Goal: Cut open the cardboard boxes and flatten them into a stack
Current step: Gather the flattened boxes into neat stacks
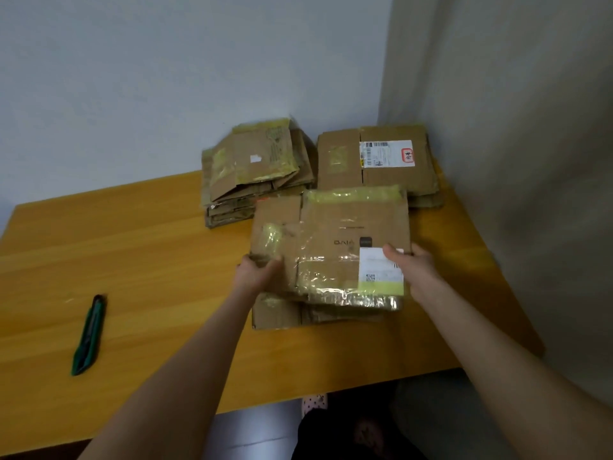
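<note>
Head view: both hands have hold of a flattened box [331, 240], brown corrugated card, crinkly with shiny clear tape and a white label [374, 267]. The left hand [255, 273] pinches its left edge and the right hand [413, 265] grips the right edge, thumb on the label, over a flat cardboard sheet [278, 313] lying toward the near right of the smooth wooden table [149, 260]. A lumpy left stack [255, 174] and a squarer right stack [374, 161] of flat card sit side by side at the far right corner, and a slim green box cutter [88, 336] lies well apart by the left edge.

Label [378, 272] print on top box [331, 224] blurred; right hand [413, 263] covers corner; lower cardboard [275, 315] mostly hidden.
</note>
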Tool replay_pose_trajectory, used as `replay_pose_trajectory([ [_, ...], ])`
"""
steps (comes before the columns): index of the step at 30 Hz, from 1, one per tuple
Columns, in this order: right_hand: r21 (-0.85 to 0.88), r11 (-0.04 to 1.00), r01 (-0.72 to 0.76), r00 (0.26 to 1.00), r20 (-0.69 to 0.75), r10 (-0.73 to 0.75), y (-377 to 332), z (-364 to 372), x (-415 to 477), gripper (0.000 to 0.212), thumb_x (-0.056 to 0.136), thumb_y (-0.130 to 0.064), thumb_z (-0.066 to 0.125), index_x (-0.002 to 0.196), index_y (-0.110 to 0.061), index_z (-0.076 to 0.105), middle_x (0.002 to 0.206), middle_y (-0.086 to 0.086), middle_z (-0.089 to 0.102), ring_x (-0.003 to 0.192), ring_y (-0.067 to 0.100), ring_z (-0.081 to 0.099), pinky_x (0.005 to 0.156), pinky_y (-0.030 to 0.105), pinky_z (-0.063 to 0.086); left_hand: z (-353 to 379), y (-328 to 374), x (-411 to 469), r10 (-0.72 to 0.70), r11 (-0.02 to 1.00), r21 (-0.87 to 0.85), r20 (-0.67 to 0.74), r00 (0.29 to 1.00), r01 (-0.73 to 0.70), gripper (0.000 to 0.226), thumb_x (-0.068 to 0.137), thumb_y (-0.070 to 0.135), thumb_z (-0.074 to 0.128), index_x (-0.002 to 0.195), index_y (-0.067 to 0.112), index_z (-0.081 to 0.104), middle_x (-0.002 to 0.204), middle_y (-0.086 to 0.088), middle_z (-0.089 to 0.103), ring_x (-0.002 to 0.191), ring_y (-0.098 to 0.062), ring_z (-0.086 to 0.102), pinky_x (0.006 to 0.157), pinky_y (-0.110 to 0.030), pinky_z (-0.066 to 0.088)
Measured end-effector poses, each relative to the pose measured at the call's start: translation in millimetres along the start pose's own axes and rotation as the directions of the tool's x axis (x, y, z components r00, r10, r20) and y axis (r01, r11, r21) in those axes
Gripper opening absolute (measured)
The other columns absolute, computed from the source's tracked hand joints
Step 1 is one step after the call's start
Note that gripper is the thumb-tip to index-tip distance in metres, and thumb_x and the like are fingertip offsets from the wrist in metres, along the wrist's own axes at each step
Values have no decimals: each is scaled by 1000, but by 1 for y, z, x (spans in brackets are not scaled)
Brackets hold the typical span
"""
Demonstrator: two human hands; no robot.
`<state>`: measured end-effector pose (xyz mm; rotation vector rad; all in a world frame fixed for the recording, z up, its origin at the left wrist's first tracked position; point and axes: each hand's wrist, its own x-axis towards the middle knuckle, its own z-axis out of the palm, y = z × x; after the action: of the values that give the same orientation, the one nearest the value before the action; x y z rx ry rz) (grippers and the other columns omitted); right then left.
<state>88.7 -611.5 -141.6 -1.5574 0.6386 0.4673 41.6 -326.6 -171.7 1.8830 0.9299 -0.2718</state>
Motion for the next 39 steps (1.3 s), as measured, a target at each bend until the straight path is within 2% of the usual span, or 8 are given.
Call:
replay_pose_trajectory([
  [4,15,994,111,987,118,-112,-39,-5,-10,30,88,-24,68,116,-21,57,95,-2,68,81,15,68,57,27,52,-20,17,-17,107,918,-373,-94,990,-135,73,81,37,75,138,9,40,127,-6,54,110,-23,56,94,-41,50],
  [8,-2,990,140,975,174,-137,-62,-2,-12,29,89,-24,67,116,-19,61,97,-2,70,79,12,67,54,24,50,-48,20,-21,103,890,-429,-146,984,-156,34,85,30,71,112,14,58,111,-7,63,84,-11,59,67,-26,50],
  [12,-211,972,106,992,89,-89,-37,10,-3,30,89,-14,67,118,-9,59,98,2,65,76,13,60,55,23,44,-41,-2,-23,34,956,-276,-230,973,-98,37,87,26,70,117,6,60,116,-14,63,90,-21,59,72,-31,47],
  [18,-522,852,-29,999,-44,7,20,22,24,80,82,-10,74,147,-3,28,145,18,41,129,36,45,102,42,42,-10,-36,-16,-133,971,192,-74,988,145,72,82,31,75,138,0,41,136,-22,44,120,-39,49,102,-47,44],
  [25,-664,746,-57,994,-105,-17,31,29,36,75,79,-14,77,139,-7,33,126,16,56,110,35,59,81,39,52,3,-22,-9,-94,972,214,-36,995,100,99,73,37,82,149,14,24,141,-19,37,127,-39,44,104,-49,43],
  [29,-713,698,-62,993,-117,-31,37,22,29,82,79,-18,77,145,-9,28,137,18,47,122,36,50,95,43,49,11,-16,-23,-138,931,331,-68,988,153,99,77,36,78,151,14,15,150,-21,22,136,-39,32,110,-48,35],
  [35,-808,577,121,932,-106,-345,-6,25,23,85,85,-39,68,151,-24,17,153,11,23,138,34,26,104,45,38,24,50,-38,426,654,693,-4,905,-305,90,88,37,67,153,12,9,160,-14,5,147,-31,12,117,-43,24],
  [39,-807,563,176,923,-62,-379,-33,32,35,81,90,-40,61,153,-26,12,159,4,11,144,30,18,110,43,31,51,96,-25,592,422,767,171,787,-484,96,87,34,69,154,17,3,162,-7,1,149,-26,5,120,-40,16],
])
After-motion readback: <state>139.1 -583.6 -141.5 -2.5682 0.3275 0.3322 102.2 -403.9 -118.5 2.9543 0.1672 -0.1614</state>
